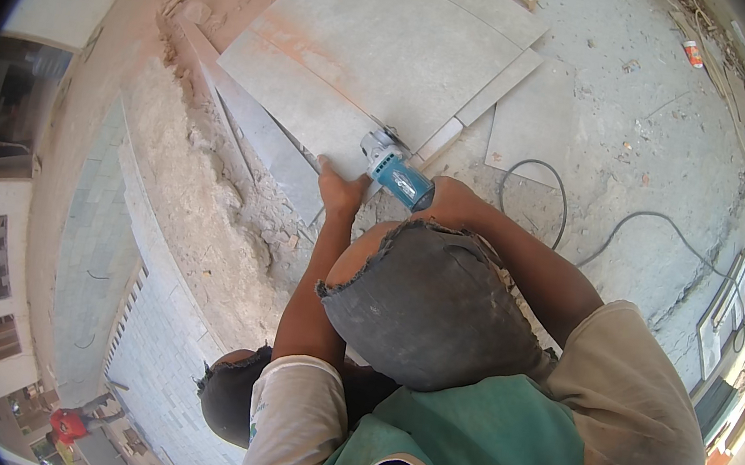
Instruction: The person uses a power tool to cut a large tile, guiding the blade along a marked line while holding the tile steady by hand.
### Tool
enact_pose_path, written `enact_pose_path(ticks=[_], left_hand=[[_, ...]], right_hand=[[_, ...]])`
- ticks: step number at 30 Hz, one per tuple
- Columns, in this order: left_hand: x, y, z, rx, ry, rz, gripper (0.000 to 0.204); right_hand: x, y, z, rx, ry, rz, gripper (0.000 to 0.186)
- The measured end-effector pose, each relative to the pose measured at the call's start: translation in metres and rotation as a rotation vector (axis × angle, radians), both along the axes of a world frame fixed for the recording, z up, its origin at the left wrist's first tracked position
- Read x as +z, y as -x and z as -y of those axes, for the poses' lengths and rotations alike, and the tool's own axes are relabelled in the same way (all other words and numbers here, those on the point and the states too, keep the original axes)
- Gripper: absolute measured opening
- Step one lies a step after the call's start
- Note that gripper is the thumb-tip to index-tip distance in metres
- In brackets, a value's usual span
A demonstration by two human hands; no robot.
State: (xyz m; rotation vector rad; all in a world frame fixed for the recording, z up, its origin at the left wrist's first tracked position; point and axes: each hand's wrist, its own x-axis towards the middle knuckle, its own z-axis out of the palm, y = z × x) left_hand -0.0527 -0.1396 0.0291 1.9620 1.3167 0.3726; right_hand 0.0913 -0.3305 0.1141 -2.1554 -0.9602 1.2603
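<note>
My right hand is closed around the rear of a teal angle grinder. The grinder's grey metal head and disc sit over the near part of a large grey tile. Left of the grinder, my left hand grips the tile's near edge, thumb to the left; its other fingers are partly hidden. Away from the disc, a thin orange line runs far and left across the tile, with reddish dust around it. Both my knees, in dark trousers, are bent below the hands.
Narrow tile strips lie along the large tile's right edge, with another grey tile beyond. A black cord loops over the dusty floor at the right. Broken rubble lies left, beside pale small-tiled paving. An orange-and-white cup lies far right.
</note>
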Motion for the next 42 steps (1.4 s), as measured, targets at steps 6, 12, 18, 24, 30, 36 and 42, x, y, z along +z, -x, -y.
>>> enact_pose_path(ticks=[6,12,18,24,30,36,42], left_hand=[[-0.005,0.001,-0.002,-0.001,-0.004,0.018,0.111],[0.001,-0.001,0.001,0.006,0.018,0.005,0.110],[0.011,-0.002,0.004,0.009,0.016,-0.014,0.108],[0.007,-0.001,0.004,0.008,-0.009,0.002,0.108],[0.011,-0.003,0.005,0.011,0.011,-0.024,0.109],[0.009,-0.002,0.004,0.016,0.019,-0.023,0.110],[0.003,-0.001,0.002,0.007,-0.011,-0.022,0.111]], right_hand=[[-0.003,0.001,0.003,-0.006,-0.005,0.017,0.069],[-0.004,0.001,0.004,-0.007,-0.010,0.018,0.072],[-0.001,0.002,0.007,-0.012,-0.016,0.000,0.067],[-0.007,0.001,0.008,-0.007,-0.022,0.015,0.068],[-0.013,0.003,0.011,-0.017,-0.039,0.048,0.064],[-0.004,0.001,0.012,-0.006,-0.012,-0.007,0.075],[-0.011,0.001,0.013,-0.004,-0.016,0.005,0.076]])
